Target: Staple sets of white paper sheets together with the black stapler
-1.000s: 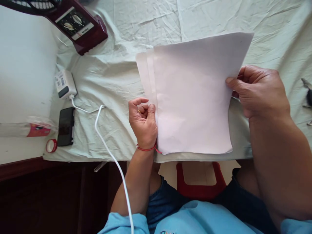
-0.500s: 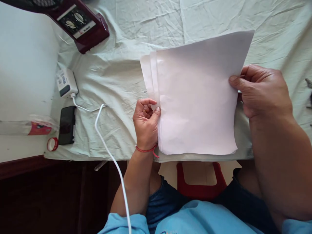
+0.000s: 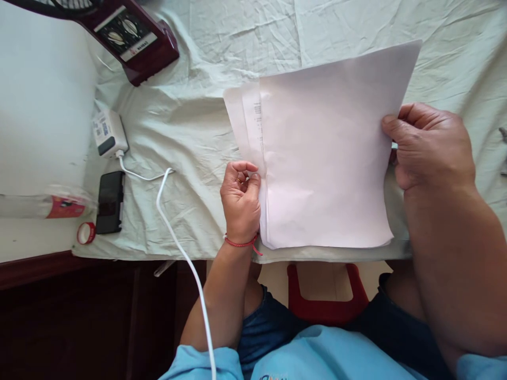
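Note:
Several white sheets of paper [image 3: 325, 158] lie fanned in a loose stack over the near part of the cloth-covered table. My right hand [image 3: 433, 145] pinches the right edge of the top sheet between thumb and fingers, holding that side raised and slightly curved. At the left edge, my left hand [image 3: 241, 200] is closed with thumb and fingertips on the lower sheets' edges. A strip of printed marks shows on a sheet beneath, just left of the top one. Around my left wrist is a red cord bracelet [image 3: 241, 243].
Left of the papers lie a black phone [image 3: 110, 203], a white power adapter [image 3: 109, 134] with a white cable [image 3: 174, 232], a red tape ring [image 3: 86, 233] and a plastic bottle [image 3: 65, 206]. A dark red device base [image 3: 148, 50] stands at the far left. A red stool [image 3: 328, 311] is below.
My right hand has moved slightly right and away from me, drawing the top sheet along. More of the sheets beneath shows at the left, including printed marks.

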### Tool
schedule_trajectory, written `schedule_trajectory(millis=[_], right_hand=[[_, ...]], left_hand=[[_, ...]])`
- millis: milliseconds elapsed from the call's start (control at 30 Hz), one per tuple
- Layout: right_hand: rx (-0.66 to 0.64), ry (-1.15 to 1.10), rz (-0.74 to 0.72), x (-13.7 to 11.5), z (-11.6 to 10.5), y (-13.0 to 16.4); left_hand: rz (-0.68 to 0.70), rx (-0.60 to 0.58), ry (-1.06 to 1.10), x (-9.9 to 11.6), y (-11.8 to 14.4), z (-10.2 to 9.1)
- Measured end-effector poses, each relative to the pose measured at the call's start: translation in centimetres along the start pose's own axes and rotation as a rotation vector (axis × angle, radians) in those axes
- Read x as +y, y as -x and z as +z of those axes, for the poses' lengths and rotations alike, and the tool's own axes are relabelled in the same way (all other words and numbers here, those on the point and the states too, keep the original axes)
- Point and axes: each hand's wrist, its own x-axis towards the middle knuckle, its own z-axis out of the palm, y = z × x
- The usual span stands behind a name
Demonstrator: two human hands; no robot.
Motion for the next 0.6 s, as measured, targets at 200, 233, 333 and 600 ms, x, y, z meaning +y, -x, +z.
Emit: schedule_trajectory(millis=[200,233,333,600], right_hand=[[0.021,-0.047,0.026,-0.19,0.37,0.01],[0.031,-0.046,0.041,-0.26,0.45,0.02],[0.050,-0.051,0.054,-0.16,0.47,-0.14],[0.006,-0.132,0.098,0.56,0.20,-0.71]], left_hand=[[-0.013,-0.023,-0.026,0.11,0.24,0.07],[-0.014,-0.029,-0.025,0.10,0.27,0.08],[-0.012,-0.050,-0.020,0.02,0.35,0.08],[-0.058,-0.059,0.014,0.25,0.41,0.27]])
